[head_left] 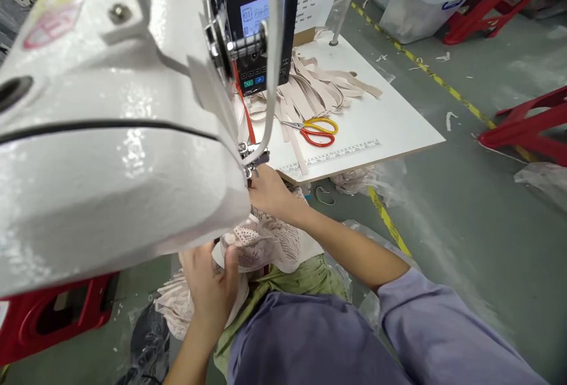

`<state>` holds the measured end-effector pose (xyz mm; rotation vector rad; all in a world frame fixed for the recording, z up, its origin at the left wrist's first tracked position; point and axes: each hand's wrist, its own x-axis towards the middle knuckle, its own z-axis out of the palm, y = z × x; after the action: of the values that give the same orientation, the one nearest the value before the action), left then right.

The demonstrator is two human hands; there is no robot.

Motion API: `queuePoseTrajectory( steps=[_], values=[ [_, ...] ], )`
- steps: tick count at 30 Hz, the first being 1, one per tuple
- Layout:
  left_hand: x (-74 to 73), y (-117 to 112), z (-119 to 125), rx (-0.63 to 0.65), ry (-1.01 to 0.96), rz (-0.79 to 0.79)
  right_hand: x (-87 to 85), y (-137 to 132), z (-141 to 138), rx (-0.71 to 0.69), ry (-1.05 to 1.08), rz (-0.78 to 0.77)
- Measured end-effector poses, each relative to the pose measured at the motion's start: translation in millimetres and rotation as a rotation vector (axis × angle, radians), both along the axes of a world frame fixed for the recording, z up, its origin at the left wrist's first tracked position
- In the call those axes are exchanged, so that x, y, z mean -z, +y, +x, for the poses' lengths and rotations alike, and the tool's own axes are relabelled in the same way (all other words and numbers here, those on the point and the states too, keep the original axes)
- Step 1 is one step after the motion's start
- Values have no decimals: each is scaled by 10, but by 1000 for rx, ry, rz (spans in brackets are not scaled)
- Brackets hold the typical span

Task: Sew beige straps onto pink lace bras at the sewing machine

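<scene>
A pale pink lace bra (248, 240) hangs below the white sewing machine head (124, 184), in front of my lap. My left hand (206, 279) grips its left edge, thumb on the near side; the machine head covers some fingertips. By the needle end of the machine, my right hand (272, 193) reaches in from the right above the lace. Its fingertips are hidden behind the machine, so what they hold does not show. More lace pieces (177, 302) hang to the left of my left hand.
On the white table (398, 131) lie scissors (319, 131) with red and yellow handles, beige strips (319, 87) and a printed ruler scale (332, 156). A control panel (257, 31) stands behind the needle area. Red stools (531, 125) and plastic-covered bins (425, 7) stand on the floor.
</scene>
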<state>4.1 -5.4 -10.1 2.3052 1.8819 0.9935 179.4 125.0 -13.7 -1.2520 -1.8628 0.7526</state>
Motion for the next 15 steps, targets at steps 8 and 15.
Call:
queuePoseTrajectory(
  steps=[8, 15],
  values=[
    [14, 188, -122, -66, -397, -436, 8, -21, -33, 24, -2, 33],
    [-3, 167, -80, -119, -494, -491, -16, -25, -14, 27, 46, 17]
  ],
)
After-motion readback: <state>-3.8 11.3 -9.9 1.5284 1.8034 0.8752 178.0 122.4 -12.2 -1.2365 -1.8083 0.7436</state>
